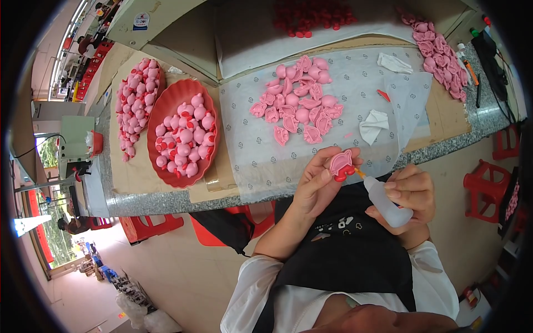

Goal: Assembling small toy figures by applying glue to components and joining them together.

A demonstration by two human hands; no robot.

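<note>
Between the fingers of my left hand (pixel 316 186) is a hollow pink shell piece (pixel 340 161) with a red part (pixel 344 173) at its lower edge. My right hand (pixel 413 194) grips a translucent white squeeze bottle (pixel 386 202), tilted so its thin yellowish tip (pixel 360 173) points at the red part; whether they touch I cannot tell. Beyond my hands, a loose pile of pink shell pieces (pixel 302 100) covers the middle of a white printed sheet (pixel 244 161). Some lie hollow side up, others rounded side up.
Left of the sheet stands a red scalloped bowl (pixel 157 119) of pink-and-red pieces; a second heap (pixel 133 105) lies beyond it. Crumpled white wipes (pixel 373 126) are at the right. More pink pieces (pixel 441 64) sit far right, and red parts (pixel 311 19) lie inside a grey booth (pixel 183 47).
</note>
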